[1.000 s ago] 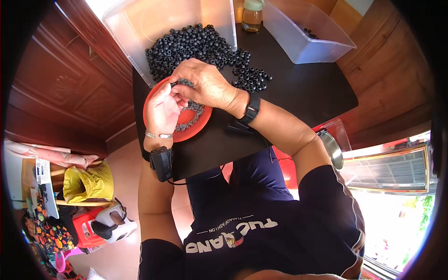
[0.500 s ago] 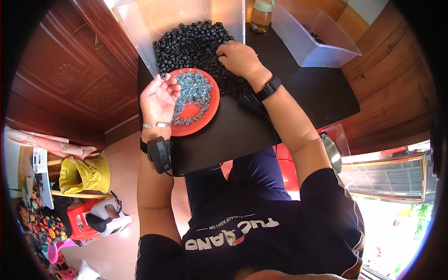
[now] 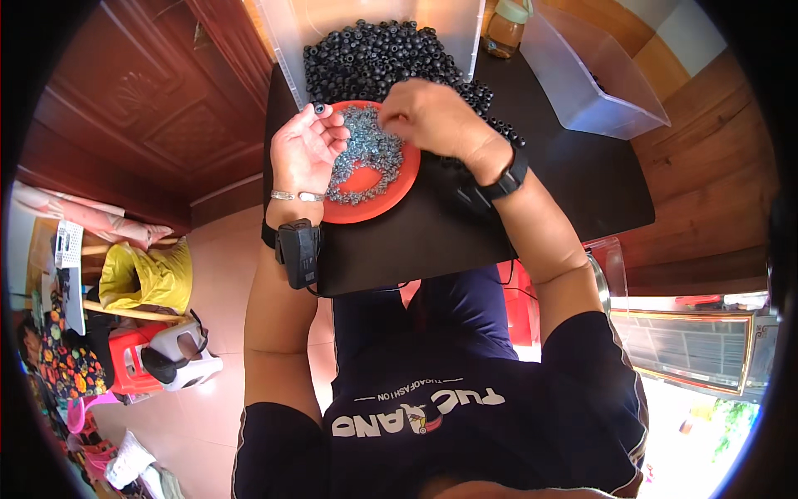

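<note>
My left hand (image 3: 306,154) is palm up at the left side of an orange-red plate (image 3: 397,193). Between its thumb and forefinger it pinches a small round black part (image 3: 319,108) with a hole in its middle. Many small shiny silver metal pieces (image 3: 378,150) lie in the plate. My right hand (image 3: 440,121) is over the plate's far right edge, its fingers curled together and slightly blurred. Whatever these fingers hold, if anything, is hidden. Beyond both hands lies a heap of similar black parts (image 3: 382,58), partly spilling toward the right hand.
A clear plastic bin (image 3: 287,50) on its side contains the heap. Another clear bin (image 3: 598,116) stands at the right, with a lidded glass jar (image 3: 504,33) beside it. All rest on a dark table (image 3: 573,183). A dark band with a cable (image 3: 509,245) is at my right wrist.
My right hand has moved from the black heap leftward to over the plate. My left hand keeps its black part beside the plate. The whole view has shifted slightly.
</note>
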A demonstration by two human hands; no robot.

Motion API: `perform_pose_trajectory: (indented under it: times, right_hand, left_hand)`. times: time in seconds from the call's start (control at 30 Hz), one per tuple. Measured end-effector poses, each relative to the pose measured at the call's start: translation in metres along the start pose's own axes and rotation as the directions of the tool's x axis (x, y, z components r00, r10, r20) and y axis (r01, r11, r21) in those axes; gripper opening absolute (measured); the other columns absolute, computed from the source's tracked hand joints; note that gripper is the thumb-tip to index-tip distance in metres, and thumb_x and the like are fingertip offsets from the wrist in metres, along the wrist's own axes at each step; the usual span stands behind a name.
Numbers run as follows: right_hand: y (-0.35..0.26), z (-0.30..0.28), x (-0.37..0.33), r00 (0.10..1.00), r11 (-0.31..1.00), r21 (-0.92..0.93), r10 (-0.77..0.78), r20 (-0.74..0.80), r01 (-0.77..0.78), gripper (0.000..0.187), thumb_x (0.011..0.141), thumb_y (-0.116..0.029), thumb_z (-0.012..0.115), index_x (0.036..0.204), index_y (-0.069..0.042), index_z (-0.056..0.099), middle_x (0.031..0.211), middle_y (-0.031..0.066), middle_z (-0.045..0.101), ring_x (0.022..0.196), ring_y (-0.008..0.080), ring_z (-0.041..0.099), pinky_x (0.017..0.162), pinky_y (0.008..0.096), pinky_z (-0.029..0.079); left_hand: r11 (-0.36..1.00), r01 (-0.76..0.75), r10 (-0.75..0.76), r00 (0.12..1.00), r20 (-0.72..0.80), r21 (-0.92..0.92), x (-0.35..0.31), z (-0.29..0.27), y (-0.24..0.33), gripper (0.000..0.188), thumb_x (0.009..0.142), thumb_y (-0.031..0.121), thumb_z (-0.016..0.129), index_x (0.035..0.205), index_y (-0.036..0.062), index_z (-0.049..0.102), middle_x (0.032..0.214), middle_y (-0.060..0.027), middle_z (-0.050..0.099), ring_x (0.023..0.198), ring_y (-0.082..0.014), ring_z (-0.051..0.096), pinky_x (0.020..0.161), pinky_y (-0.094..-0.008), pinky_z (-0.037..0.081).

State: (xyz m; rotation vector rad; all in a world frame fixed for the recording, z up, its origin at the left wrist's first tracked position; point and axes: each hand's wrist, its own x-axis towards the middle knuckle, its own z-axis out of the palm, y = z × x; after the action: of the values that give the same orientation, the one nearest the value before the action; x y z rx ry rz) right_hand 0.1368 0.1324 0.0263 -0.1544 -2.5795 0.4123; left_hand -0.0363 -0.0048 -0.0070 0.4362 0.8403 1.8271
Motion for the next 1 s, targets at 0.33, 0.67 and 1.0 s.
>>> perform_pose_trajectory:
  times: [0.33,0.67,1.0]
  right_hand:
    - [-0.012,0.030,-0.001,0.974,0.993,-0.066,-0.084,0.209,0.100,0.010,0.072,-0.012,0.069,0.082,-0.009,0.065,0.083,0.0057,0.058,0.086,0.0268,0.059,0.078,0.0359,0.051]
    - [-0.003,0.025,0.007,0.965,0.732,0.659,0.259,-0.032,-0.175,0.014,0.085,-0.012,0.065,0.097,-0.004,0.065,0.087,0.0073,0.068,0.082,0.0160,0.064,0.078,0.0289,0.050]
    - [-0.009,0.013,0.011,0.937,0.352,0.918,0.344,0.054,-0.182,0.011,0.088,-0.003,0.061,0.099,0.000,0.061,0.087,0.0038,0.065,0.082,0.0090,0.060,0.076,0.0240,0.050]
  left_hand:
    - [1.000,0.001,-0.001,1.000,-0.023,0.009,0.000,0.003,0.000,0.022,0.091,0.025,0.052,0.087,0.0047,0.057,0.082,-0.0090,0.062,0.071,-0.0209,0.059,0.066,-0.0304,0.046]
    - [0.999,0.045,-0.045,0.999,-0.019,0.003,-0.002,0.008,-0.006,0.023,0.090,0.027,0.052,0.087,0.0046,0.058,0.082,-0.0087,0.062,0.071,-0.0203,0.060,0.066,-0.0303,0.046]
    - [0.993,0.056,-0.064,0.995,0.071,0.105,-0.010,0.023,-0.022,0.024,0.091,0.028,0.051,0.090,0.0052,0.058,0.081,-0.0067,0.062,0.069,-0.0169,0.059,0.063,-0.0277,0.044]
